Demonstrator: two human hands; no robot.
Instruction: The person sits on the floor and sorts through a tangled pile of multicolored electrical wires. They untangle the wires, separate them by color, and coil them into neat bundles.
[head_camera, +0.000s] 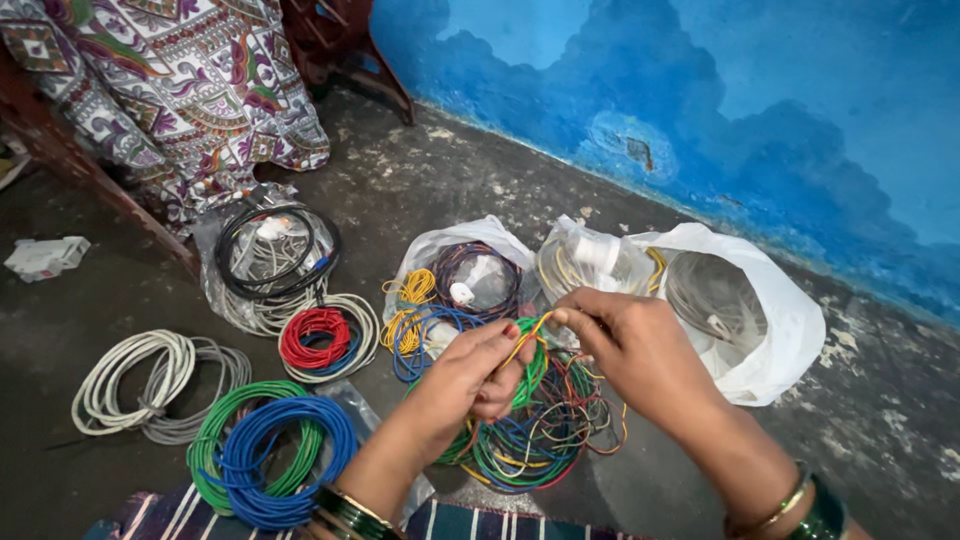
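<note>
- The left hand and right hand pinched a yellow wire above a tangled bundle on the floor.
- Several neat coils lay finished nearby; the tangle and open bags remained unsorted.

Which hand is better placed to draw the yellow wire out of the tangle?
Probably the right hand: its fingertips already pinch the yellow wire, while the left hand steadies the mixed wire bundle.
</note>
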